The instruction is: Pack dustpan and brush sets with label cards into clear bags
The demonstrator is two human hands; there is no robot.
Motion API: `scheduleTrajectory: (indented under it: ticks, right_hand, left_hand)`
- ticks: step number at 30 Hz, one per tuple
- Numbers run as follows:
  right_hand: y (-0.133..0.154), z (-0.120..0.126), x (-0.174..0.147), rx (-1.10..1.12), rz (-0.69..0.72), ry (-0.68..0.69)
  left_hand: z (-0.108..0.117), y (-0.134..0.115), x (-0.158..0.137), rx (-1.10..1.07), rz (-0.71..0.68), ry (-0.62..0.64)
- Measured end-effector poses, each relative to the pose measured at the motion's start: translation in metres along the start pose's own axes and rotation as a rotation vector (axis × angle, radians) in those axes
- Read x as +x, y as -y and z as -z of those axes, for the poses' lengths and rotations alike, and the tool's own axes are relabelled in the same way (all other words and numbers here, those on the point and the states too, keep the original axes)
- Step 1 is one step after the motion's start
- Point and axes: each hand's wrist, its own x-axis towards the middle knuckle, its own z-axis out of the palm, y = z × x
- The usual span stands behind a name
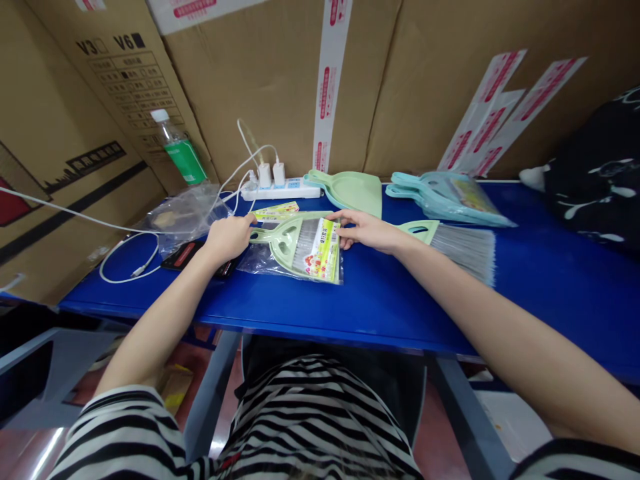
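Note:
In front of me on the blue table lies a pale green dustpan and brush set [286, 248] in a clear plastic bag, its grey bristles and a yellow label card [325, 250] showing through. My left hand [231, 237] is closed at the handle end on the left. At the right edge of the bag, the fingers of my right hand [365, 230] are bent and grip the edge beside the card. Just beyond the bag is another yellow card [275, 212]. A loose green brush [463, 250] with grey bristles lies to the right, partly behind my right forearm.
A green dustpan [355, 190] and a bagged light blue dustpan set [453, 193] lie at the back. Left of them are a power strip [295, 192] with chargers, a bottle [183, 153], crumpled plastic [187, 217] and a white cable [127, 280]. Cardboard [265, 73] stands behind.

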Motion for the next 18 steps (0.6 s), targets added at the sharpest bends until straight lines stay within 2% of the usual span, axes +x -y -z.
scheduleTrajectory:
  ticks: [7,14,18]
  right_hand:
    - [-0.0009,0.0030,-0.0004,0.009,0.015,0.036]
    - [0.0037,-0.0004,-0.0026,-0.026,-0.017,-0.009]
    - [0.0021,0.0008,-0.0015,-0.001,0.006,0.013]
  left_hand:
    - [-0.0005,0.0001,-0.0007,-0.015,-0.002,-0.006]
    - [-0.0013,0.0012,-0.0001,-0.020,-0.013,-0.005]
    - [-0.0007,0.0008,0.0000,-0.029,-0.005,0.007]
